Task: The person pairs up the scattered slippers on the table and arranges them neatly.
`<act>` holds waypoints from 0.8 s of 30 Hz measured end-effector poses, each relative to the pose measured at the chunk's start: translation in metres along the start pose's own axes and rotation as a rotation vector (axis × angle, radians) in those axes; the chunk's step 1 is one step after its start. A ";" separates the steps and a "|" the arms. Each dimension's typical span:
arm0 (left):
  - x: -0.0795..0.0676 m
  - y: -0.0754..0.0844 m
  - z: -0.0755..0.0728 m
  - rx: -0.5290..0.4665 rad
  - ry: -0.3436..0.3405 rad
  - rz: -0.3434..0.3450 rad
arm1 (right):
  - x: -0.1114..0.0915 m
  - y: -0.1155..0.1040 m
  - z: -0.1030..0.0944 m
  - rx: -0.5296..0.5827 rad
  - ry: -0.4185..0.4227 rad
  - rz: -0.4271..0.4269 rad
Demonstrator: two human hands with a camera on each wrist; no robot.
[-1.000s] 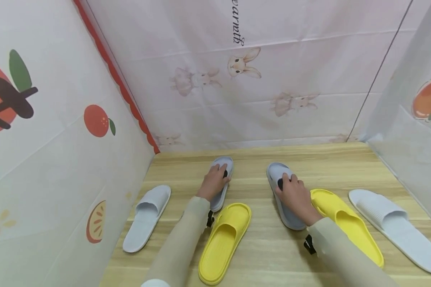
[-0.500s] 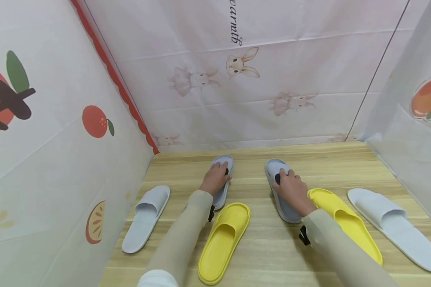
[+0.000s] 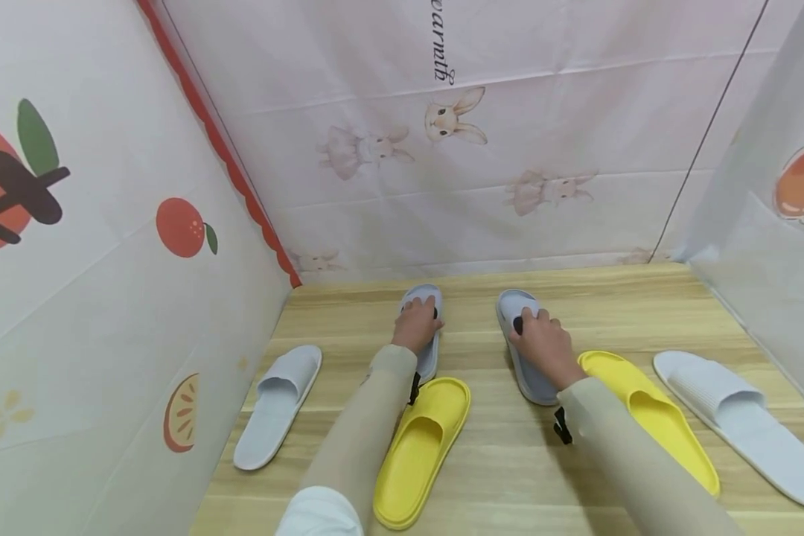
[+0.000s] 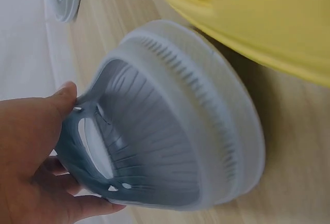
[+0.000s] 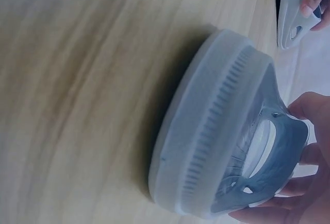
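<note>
In the head view my left hand [image 3: 417, 327] grips the strap of a grey slipper [image 3: 429, 362], toe toward the back wall. The left wrist view shows the thumb [image 4: 64, 97] on one edge of that strap and fingers at its other side. My right hand [image 3: 544, 346] likewise holds the strap of the matching grey slipper [image 5: 206, 126], to the right of the first with a gap between. Both soles are at or very near the wooden floor; whether they fully touch it I cannot tell. Each hand hides part of its slipper's strap.
A yellow slipper [image 3: 409, 473] lies just nearer than the left grey one; its mate [image 3: 673, 439] lies right of the right hand. White slippers lie at the far left [image 3: 268, 420] and far right [image 3: 770, 443]. Printed cloth walls [image 3: 482, 238] enclose the wooden floor [image 3: 502, 461].
Both grey slippers have shifted a little toward the back wall. The left one's heel has swung right, so it points straighter. The right one has slid slightly left. Both hands keep their grip.
</note>
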State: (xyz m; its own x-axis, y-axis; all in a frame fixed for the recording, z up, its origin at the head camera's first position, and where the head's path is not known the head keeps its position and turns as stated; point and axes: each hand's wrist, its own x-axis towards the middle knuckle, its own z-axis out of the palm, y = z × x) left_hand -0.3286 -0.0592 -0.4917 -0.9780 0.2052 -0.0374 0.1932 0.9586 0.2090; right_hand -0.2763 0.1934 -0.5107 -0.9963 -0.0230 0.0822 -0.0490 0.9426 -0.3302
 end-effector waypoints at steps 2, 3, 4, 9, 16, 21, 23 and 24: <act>0.002 0.003 0.001 0.004 0.005 -0.007 | 0.002 0.001 0.000 -0.009 -0.008 -0.013; 0.004 0.003 0.002 0.004 0.010 -0.009 | 0.003 0.001 0.000 -0.010 -0.011 -0.021; 0.005 0.004 0.003 0.009 0.014 -0.011 | 0.004 0.001 0.000 -0.015 -0.011 -0.030; 0.015 0.009 0.006 0.024 0.028 -0.019 | 0.009 0.001 -0.004 -0.014 -0.003 -0.038; 0.020 0.013 0.006 0.042 0.023 -0.050 | 0.021 -0.005 -0.002 0.003 -0.016 -0.025; 0.023 0.020 0.006 0.024 0.038 -0.074 | 0.026 -0.010 -0.002 0.008 -0.016 -0.010; 0.024 0.023 0.005 0.010 0.034 -0.079 | 0.028 -0.011 -0.002 0.001 -0.019 -0.006; 0.024 0.025 0.004 0.002 0.031 -0.082 | 0.028 -0.012 -0.002 -0.002 -0.022 -0.004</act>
State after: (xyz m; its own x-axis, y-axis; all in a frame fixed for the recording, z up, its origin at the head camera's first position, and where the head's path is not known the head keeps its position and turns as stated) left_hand -0.3466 -0.0297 -0.4913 -0.9925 0.1202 -0.0238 0.1128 0.9724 0.2041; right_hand -0.3037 0.1825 -0.5023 -0.9974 -0.0343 0.0628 -0.0531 0.9433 -0.3277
